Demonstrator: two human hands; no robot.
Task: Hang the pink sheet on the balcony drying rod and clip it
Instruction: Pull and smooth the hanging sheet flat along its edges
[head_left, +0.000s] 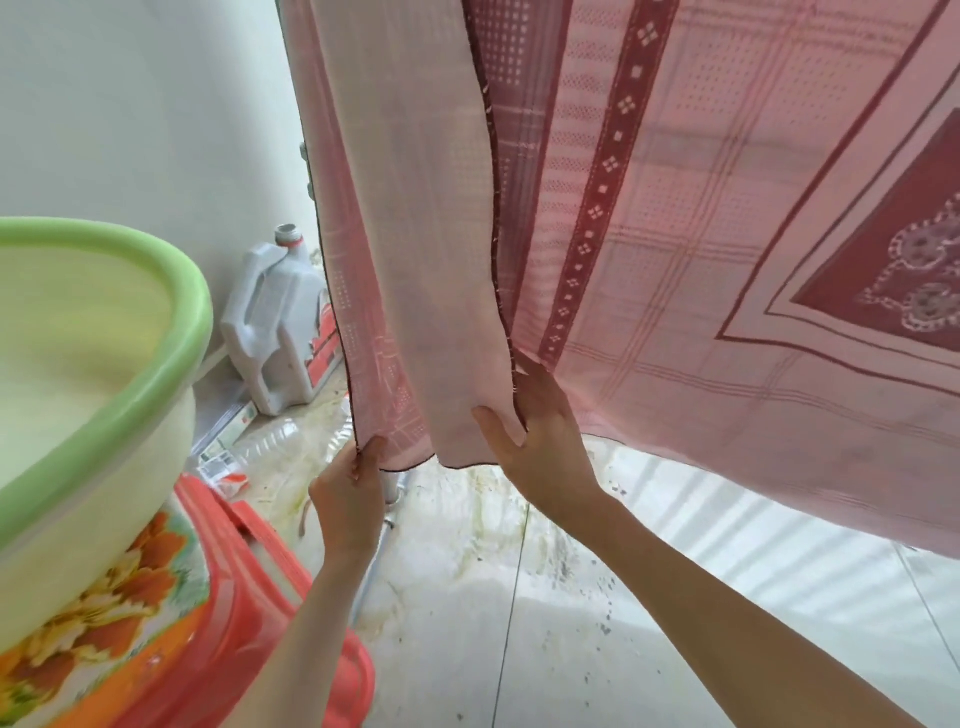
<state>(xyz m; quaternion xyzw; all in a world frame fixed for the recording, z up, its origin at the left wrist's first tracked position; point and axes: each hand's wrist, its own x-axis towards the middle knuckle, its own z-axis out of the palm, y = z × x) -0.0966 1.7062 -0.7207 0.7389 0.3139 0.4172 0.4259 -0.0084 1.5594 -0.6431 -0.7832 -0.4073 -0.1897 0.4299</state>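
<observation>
Thin pink cotton sheet with maroon bands and diamond print (649, 234) already hangs down from above, its long axis running vertical here; the drying rod itself is out of frame, no clips visible. The sheet falls in two layers, the lower hem just above the tiled floor (519, 597). Left hand (345, 499) reaches up and pinches the bottom left corner of the front layer between thumb and curled fingers. Right hand (540, 441) grips the maroon-stitched vertical edge further right, thumb in front, fingers tucked behind the cloth, so partly hidden. Both hands sit at the bottom hem, near each other, the sheet directly above and ahead of them; right hand slightly higher and closer to the overlapped edge. Judgement: spreading or tugging the hem flat is the step in hand, clipping not yet done. Left edge of view: pale green-rimmed plastic basin (93, 374) on a red floral plastic stool (171, 623); white plastic jug (275, 322) against the wall.
</observation>
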